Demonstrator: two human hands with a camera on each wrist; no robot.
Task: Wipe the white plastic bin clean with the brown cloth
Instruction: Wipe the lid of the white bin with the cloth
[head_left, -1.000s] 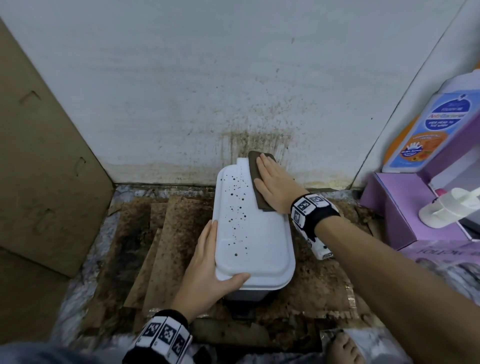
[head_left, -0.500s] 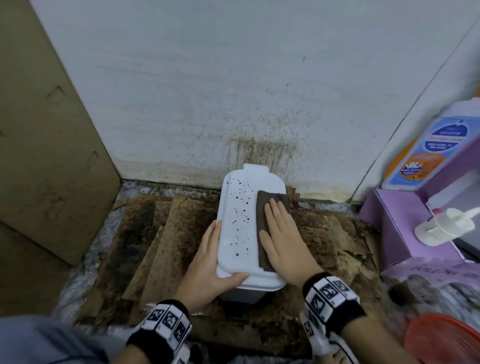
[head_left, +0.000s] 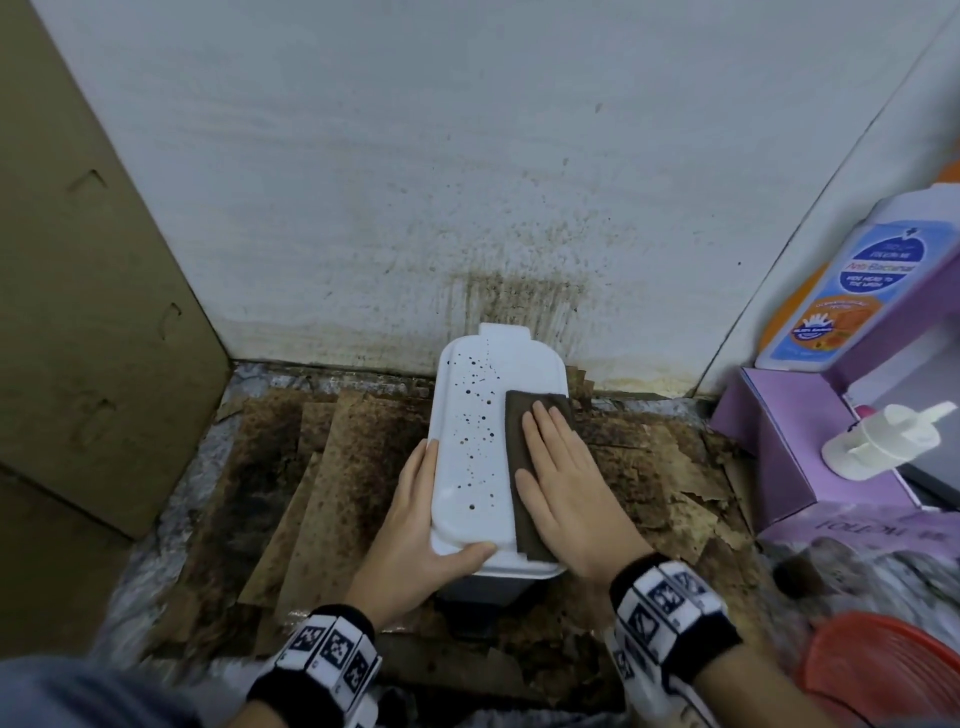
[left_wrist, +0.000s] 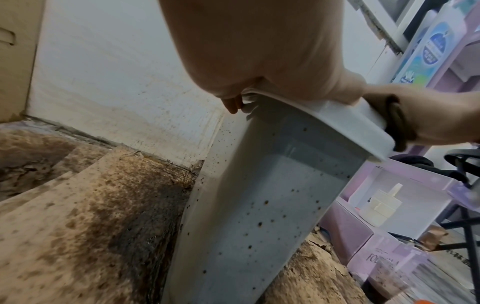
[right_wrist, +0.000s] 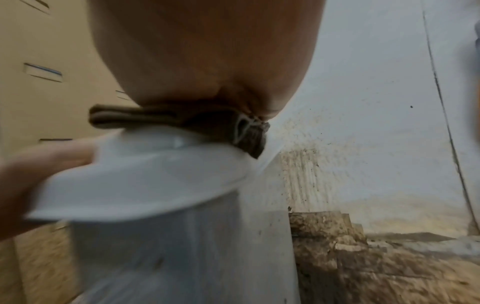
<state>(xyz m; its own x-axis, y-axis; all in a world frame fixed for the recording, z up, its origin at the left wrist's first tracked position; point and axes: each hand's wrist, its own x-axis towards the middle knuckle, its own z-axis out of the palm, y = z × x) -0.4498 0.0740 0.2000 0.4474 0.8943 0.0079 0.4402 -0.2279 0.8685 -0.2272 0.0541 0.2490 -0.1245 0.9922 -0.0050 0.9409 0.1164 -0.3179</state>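
The white plastic bin (head_left: 470, 447) is speckled with dark brown dots over its lid and pale grey side, and a plain dark brown cloth (head_left: 524, 457) is seen on the lid's right half. Black wristbands (head_left: 670, 618) are patterned with white squares bearing black marks. Tan cardboard (head_left: 332, 467) blotched dark brown is seen at the white, brown-spattered wall (head_left: 467, 182).

Smooth, speckled white plastic bin (head_left: 475, 447), matt brown cloth (head_left: 524, 467), rough stained cardboard floor sheets (head_left: 332, 467)

Cloth (head_left: 524, 457) on bin lid's (head_left: 467, 441) right side, against the wall (head_left: 467, 156).
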